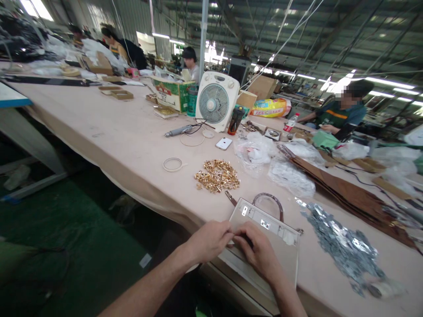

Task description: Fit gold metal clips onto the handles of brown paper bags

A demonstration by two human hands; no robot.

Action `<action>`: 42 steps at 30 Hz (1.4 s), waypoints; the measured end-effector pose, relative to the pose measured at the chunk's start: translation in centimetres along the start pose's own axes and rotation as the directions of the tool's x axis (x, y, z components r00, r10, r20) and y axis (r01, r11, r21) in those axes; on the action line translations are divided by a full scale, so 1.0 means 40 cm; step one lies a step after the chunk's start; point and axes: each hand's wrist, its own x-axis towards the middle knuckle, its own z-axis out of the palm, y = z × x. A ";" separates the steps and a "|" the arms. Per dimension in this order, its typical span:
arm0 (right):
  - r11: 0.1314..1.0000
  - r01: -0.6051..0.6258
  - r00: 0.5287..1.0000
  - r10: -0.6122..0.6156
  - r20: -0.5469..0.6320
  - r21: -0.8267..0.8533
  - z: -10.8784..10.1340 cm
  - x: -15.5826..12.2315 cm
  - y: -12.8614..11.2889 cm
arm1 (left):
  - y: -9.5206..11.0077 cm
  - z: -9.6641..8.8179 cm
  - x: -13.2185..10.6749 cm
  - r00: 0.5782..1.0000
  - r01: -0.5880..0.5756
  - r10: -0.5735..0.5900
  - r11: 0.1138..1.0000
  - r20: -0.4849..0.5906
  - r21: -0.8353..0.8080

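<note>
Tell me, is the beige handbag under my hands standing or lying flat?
Lying flat: the handbag rests broad side down on the table, handle flat too, left hand and right hand on top.

The long bench (pixel 132 141) carries a pale handbag (pixel 264 240) at six o'clock, gold fittings (pixel 217 176) centrally, and silver pieces (pixel 340 244) at four o'clock.

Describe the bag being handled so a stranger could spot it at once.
Start at the long beige worktable and follow its near edge, this side of the white fan. There a flat cream handbag lies under the left hand and right hand. Unlike the gold fittings and silver scraps beside it, it has a curved brown handle.
</note>
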 end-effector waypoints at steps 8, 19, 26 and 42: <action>0.996 0.084 0.995 -0.084 -0.057 -0.007 0.013 -0.014 0.005 | 0.001 0.014 0.015 0.998 0.043 -0.043 0.999 -0.039 0.000; 0.923 -0.291 0.824 0.376 -0.425 0.252 -0.177 -0.075 0.060 | 0.002 0.045 0.031 0.984 0.155 -0.166 0.978 -0.070 -0.137; 0.896 -0.408 0.849 0.443 -0.288 0.176 -0.218 -0.024 0.098 | -0.002 0.048 0.049 0.987 0.142 -0.152 0.979 -0.053 -0.147; 0.858 -0.491 0.845 0.511 -0.155 0.152 -0.204 -0.002 0.107 | -0.001 0.043 0.046 0.984 0.174 -0.174 0.985 -0.023 -0.013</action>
